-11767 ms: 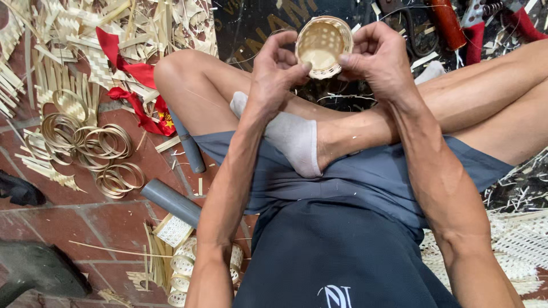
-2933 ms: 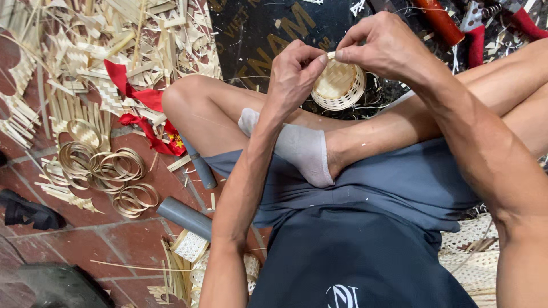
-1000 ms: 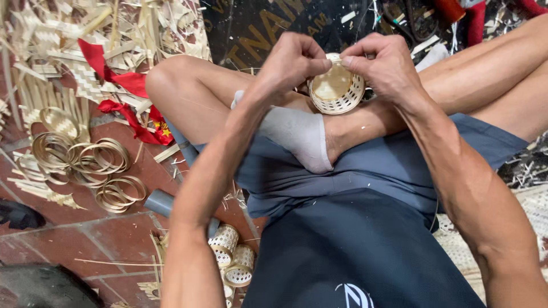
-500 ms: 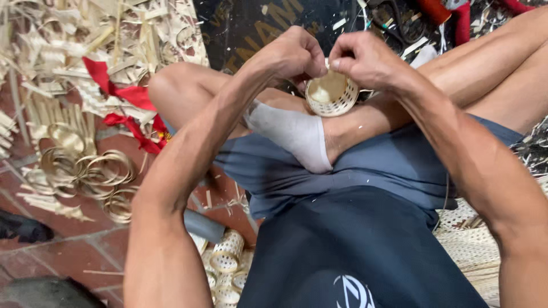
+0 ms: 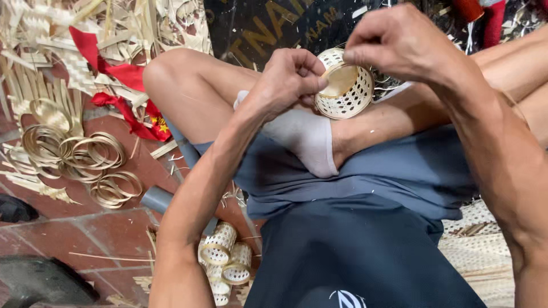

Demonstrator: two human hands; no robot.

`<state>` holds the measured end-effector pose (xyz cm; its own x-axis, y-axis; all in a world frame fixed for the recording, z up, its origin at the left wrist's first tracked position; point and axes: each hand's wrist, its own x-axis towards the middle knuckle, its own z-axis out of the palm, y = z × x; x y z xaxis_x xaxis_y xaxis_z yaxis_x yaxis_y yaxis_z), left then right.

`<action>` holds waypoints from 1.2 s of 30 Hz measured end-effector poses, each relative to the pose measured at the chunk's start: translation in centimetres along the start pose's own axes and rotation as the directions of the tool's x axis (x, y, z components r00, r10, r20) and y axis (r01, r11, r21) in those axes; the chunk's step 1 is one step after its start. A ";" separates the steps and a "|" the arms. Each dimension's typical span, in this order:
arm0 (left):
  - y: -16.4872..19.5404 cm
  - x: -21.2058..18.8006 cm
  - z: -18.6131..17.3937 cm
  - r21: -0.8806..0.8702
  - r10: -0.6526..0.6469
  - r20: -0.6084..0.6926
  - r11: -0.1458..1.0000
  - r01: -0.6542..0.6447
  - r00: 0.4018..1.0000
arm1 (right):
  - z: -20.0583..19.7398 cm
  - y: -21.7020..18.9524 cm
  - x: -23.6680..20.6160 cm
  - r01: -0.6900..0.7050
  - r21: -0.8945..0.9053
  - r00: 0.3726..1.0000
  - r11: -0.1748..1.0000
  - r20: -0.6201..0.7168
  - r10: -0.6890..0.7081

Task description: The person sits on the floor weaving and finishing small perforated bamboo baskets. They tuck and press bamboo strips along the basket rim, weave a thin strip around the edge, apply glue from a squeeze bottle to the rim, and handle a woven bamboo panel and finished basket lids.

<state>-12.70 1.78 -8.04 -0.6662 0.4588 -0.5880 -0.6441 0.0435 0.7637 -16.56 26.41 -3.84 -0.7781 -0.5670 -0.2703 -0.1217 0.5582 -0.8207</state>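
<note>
Forearms slant in from both lower corners as I watch. Left hand [image 5: 288, 80] is curled, fingertips pinching the near rim of the small woven basket [image 5: 346, 85] held above the socked foot [image 5: 305, 140]; right hand [image 5: 394, 40] arches over, pinching its far rim.

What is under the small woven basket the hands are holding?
Under the small woven basket, held by the left hand and right hand, lie a bare shin and a socked foot. The basket's underside is hidden.
</note>
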 end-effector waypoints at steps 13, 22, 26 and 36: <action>0.7 -1.2 1.3 0.000 -0.018 0.090 1.000 0.018 0.996 | 2.0 -1.3 -6.3 -0.032 0.072 0.983 0.997 -0.180 0.044; -0.2 -1.7 1.6 0.085 0.032 0.075 0.996 -0.038 0.997 | 2.1 -2.7 -6.4 -0.040 0.075 0.975 0.996 -0.213 0.056; -0.3 -2.1 1.7 0.193 0.101 0.034 0.976 -0.105 0.994 | 1.8 -3.0 -6.2 -0.051 0.065 0.978 0.997 -0.196 0.063; 1.2 -0.5 0.8 0.077 -0.046 0.019 0.996 0.044 0.999 | 2.7 -1.5 -2.2 -0.040 -0.037 0.995 0.999 -0.098 0.036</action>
<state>-12.78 2.33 -6.60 -0.6289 0.4728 -0.6172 -0.6419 0.1322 0.7553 -13.00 25.15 -3.35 -0.8385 -0.4844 -0.2494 -0.1128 0.6022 -0.7903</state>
